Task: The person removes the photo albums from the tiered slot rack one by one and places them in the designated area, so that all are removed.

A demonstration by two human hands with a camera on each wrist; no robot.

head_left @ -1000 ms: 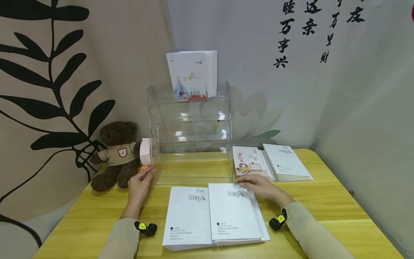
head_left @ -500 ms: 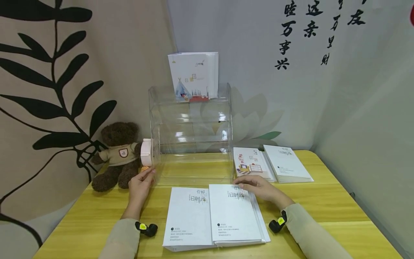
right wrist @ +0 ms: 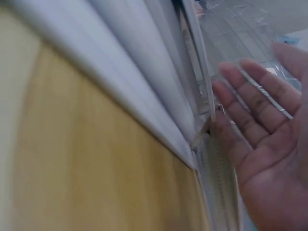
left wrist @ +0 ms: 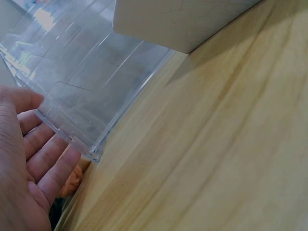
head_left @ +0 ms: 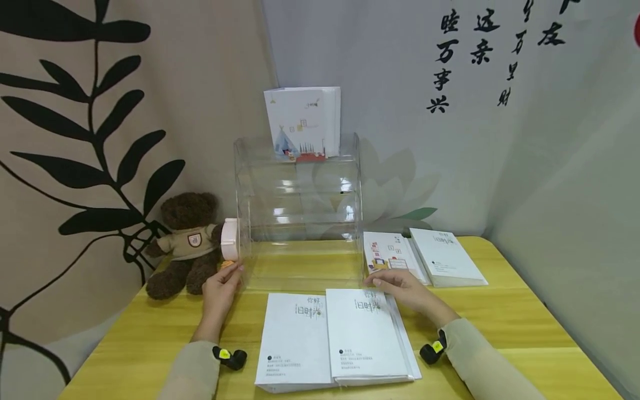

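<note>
A clear acrylic tiered rack (head_left: 360, 205) stands at the back of the wooden table, between the two hands. My left hand (head_left: 220, 294) is at its lower left front corner, with straight fingers along the side wall and the thumb by the front edge in the left wrist view. At the lower right corner, my right hand (head_left: 407, 291) has loosely extended fingers beside the rack, holding nothing. On the top tier leans a white album (head_left: 300, 125) with a tent picture. Two white albums, a left one (head_left: 295, 339) and a right one (head_left: 365, 339), lie side by side in front.
Behind the right hand lie an illustrated album (head_left: 392, 253) and another white album (head_left: 450, 258). Left of the rack sit a brown teddy bear (head_left: 192, 244), a pinkish-white object (head_left: 229, 239) and a small orange item (head_left: 227, 264). A wall (head_left: 565, 194) bounds the right.
The head view has tilted a little, so the whole scene sits slightly lower and farther right. Both hands keep their places at the rack's sides.
</note>
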